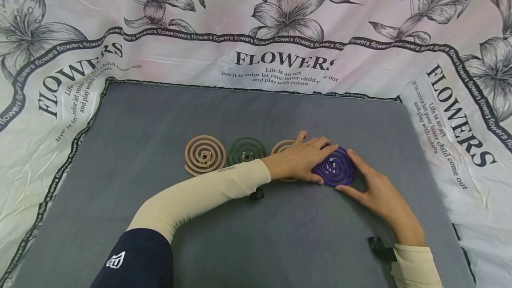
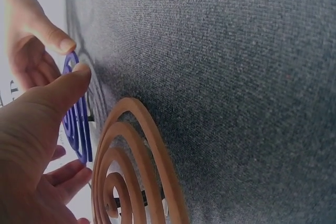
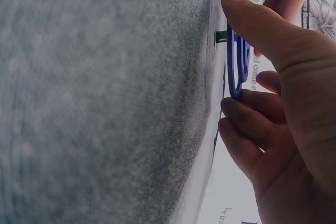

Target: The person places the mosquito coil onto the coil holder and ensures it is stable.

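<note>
A purple mosquito coil (image 1: 338,174) lies between my two hands on the grey cloth. My left hand (image 1: 300,159) holds its left side, thumb at the near edge and fingers at the far edge. From the right, my right hand (image 1: 376,188) grips the same coil by its edges with thumb and fingers. In the right wrist view the purple coil (image 3: 239,66) sits raised on a small dark stand (image 3: 221,36). Under my left hand a tan coil (image 1: 280,146) is partly hidden; the left wrist view shows this tan coil (image 2: 139,124) close up.
Left of the hands, a green coil (image 1: 236,146) and another tan coil (image 1: 192,150) lie in a row, the green one partly behind my left sleeve (image 1: 224,181). A white cloth border (image 1: 180,61) with printed flowers and lettering surrounds the grey area (image 1: 280,243).
</note>
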A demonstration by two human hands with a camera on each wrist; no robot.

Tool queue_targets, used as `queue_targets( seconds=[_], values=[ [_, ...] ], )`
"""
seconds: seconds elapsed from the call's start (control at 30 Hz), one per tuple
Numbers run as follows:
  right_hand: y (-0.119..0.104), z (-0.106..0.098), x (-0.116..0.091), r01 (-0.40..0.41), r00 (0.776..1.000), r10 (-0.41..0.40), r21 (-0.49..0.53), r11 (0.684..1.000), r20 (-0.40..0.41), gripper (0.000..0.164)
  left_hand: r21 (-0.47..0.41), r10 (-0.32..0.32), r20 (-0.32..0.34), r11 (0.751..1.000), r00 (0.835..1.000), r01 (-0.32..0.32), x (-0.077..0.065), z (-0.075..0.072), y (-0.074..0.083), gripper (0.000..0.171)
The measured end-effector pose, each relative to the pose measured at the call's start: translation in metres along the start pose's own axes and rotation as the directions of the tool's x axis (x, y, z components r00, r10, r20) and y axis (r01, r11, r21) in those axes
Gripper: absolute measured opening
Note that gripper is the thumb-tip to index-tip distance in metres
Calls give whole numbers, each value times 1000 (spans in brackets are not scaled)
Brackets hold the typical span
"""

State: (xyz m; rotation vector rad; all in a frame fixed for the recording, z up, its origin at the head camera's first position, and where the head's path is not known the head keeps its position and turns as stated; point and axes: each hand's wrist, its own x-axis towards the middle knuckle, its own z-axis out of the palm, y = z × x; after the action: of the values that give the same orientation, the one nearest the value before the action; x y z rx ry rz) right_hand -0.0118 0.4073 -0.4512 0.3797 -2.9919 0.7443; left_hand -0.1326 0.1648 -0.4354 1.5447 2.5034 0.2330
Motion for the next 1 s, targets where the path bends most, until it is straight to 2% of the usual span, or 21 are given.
queue_targets(
  seconds=[0.7,1.0],
  values=[
    [2,-5,5,3,1000,-3,17,1000,29,106,8,-28,12,1000,1000,28,0,-2,0,105],
    [4,-8,4,17,1000,-17,15,1000,18,107,-47,-34,-1,998,999,34,-4,-2,-2,104]
  ],
)
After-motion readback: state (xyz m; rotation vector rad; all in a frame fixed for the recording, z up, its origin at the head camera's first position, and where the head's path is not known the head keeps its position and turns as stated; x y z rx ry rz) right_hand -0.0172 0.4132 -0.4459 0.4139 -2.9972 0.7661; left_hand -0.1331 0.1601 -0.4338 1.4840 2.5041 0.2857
